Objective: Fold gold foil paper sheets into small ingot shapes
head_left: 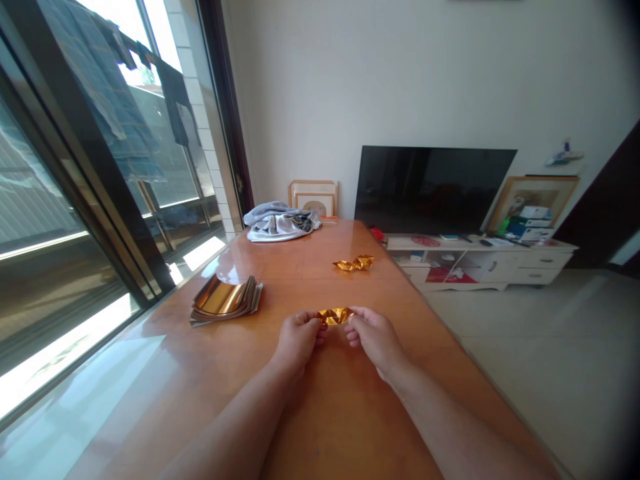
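Note:
A strip of shiny gold foil paper, creased and folded, is stretched between my hands just above the table. My left hand pinches its left end, thumb on top. At the right end, the thumb and fingers of my right hand are closed on the foil. Farther off toward the right edge lie folded gold foil pieces, pointed and crumpled. To the left of my hands rests a curved stack of gold foil sheets, its layered edges showing.
A glossy wooden table runs away from me. Grey cloth is heaped at its far end. Past its right edge stand a white low cabinet and a dark television. Glass sliding doors flank the left side.

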Demonstrator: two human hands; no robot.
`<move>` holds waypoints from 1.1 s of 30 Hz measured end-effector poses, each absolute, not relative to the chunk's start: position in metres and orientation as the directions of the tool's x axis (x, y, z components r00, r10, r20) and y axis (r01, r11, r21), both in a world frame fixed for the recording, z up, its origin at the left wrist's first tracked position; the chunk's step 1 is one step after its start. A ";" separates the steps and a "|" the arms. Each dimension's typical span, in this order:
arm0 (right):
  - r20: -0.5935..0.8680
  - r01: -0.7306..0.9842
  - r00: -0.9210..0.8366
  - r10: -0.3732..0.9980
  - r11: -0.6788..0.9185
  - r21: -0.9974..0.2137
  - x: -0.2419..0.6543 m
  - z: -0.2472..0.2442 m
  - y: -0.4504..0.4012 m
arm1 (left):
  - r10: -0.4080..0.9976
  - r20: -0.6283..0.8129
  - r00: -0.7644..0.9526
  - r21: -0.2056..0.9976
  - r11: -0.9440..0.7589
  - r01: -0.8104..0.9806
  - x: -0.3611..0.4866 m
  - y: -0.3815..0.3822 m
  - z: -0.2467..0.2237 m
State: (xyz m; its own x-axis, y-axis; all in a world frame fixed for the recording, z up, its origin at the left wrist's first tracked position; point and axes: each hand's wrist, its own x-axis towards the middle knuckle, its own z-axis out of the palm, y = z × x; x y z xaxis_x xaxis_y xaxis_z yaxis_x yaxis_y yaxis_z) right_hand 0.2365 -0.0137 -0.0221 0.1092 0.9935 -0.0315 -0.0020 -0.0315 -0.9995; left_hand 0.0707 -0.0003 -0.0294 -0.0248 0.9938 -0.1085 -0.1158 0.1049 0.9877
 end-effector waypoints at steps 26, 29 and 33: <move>0.052 0.077 0.116 0.992 0.043 -0.996 0.243 -0.045 -0.001 | 0.999 0.018 -0.037 0.996 -0.021 -0.081 0.067 0.010 -0.042; 0.060 0.069 0.096 0.994 0.054 -0.996 0.244 -0.050 0.002 | 0.997 0.060 -0.042 0.997 -0.062 -0.042 0.065 0.014 -0.048; 0.155 0.175 0.085 0.984 0.138 -0.975 0.245 -0.052 0.004 | 0.994 0.102 -0.036 0.995 -0.103 -0.014 0.064 0.016 -0.052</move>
